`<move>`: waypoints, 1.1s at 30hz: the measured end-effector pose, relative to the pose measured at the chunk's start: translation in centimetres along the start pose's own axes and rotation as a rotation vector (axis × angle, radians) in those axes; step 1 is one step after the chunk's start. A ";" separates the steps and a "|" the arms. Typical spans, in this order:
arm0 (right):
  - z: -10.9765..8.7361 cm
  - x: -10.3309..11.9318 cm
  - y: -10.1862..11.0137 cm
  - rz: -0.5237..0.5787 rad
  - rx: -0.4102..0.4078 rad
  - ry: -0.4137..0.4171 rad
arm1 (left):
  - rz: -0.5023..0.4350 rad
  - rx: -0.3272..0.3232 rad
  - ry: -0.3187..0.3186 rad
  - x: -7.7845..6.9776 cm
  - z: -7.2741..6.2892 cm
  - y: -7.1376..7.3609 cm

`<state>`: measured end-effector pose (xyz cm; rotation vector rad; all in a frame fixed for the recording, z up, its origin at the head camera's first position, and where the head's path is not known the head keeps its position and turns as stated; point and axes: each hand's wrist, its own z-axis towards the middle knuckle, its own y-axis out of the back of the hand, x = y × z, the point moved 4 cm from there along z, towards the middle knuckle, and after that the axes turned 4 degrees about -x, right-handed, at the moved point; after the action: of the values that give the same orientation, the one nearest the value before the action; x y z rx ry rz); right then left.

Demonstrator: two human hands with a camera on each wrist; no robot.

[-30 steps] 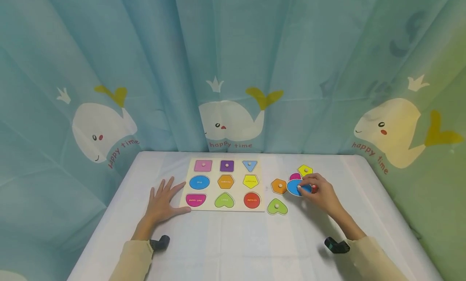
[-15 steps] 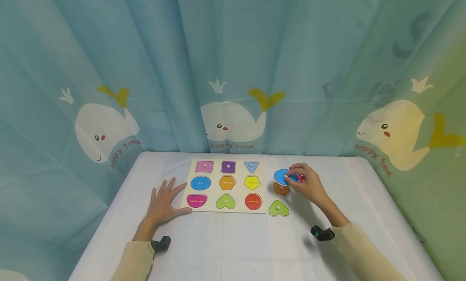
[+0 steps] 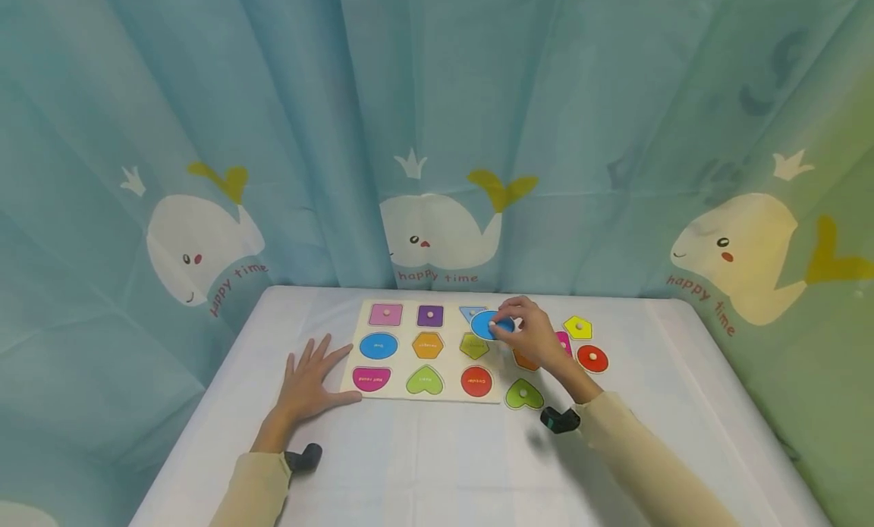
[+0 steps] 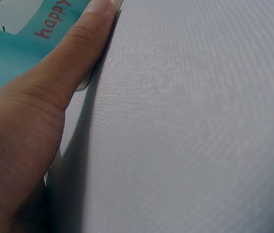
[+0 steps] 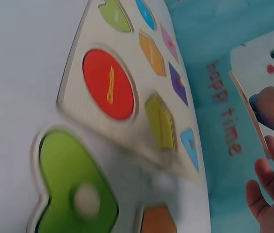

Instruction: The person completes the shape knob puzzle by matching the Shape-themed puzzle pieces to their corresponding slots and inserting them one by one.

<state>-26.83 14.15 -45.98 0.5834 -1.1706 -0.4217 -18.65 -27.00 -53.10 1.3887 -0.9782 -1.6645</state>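
My right hand pinches the small knob of a blue oval puzzle piece, held above the right side of the puzzle board. In the right wrist view the piece is seen edge-on, off the board. My left hand lies spread at the board's left edge, its thumb near the front corner; in the left wrist view the thumb touches the board's edge. The pink rectangle, purple square and light blue triangle sit in the back row. The blue oval slot is bare.
To the board's right lie a green heart, an orange hexagon partly covered by my hand, a magenta piece, a yellow pentagon and a red circle. A curtain hangs behind the white table.
My right hand has carried the blue oval piece leftward from above the loose pieces to above the board. The red circle is uncovered again. My left hand has stayed in place.
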 end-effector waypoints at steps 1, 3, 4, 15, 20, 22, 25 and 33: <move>0.2 0.3 -0.5 0.007 0.005 0.011 | 0.001 0.001 0.000 0.0 0.0 -0.1; 0.6 0.9 -1.6 0.017 0.013 0.027 | 0.002 0.003 0.000 0.1 -0.1 -0.2; 0.8 1.1 -2.1 0.023 0.015 0.031 | 0.003 0.002 0.000 0.1 -0.1 -0.2; 2.8 3.6 -8.0 0.095 0.012 0.015 | 0.009 -0.012 -0.010 0.2 0.0 -0.2; 3.5 4.8 -10.5 0.141 0.036 0.018 | 0.015 -0.009 -0.006 0.3 0.1 -0.1; 3.7 5.1 -11.6 0.150 0.064 -0.003 | 0.013 -0.005 -0.004 0.2 0.2 -0.1; 3.9 5.7 -13.1 0.144 0.100 -0.023 | 0.013 0.003 -0.004 0.1 0.2 -0.1; 4.1 7.0 -16.5 0.116 0.090 0.053 | 0.018 0.015 0.000 0.0 0.2 -0.1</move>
<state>-28.47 -3.67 -50.06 0.5977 -1.1708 -0.2538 -18.86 -26.98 -53.14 1.3853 -1.0030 -1.6471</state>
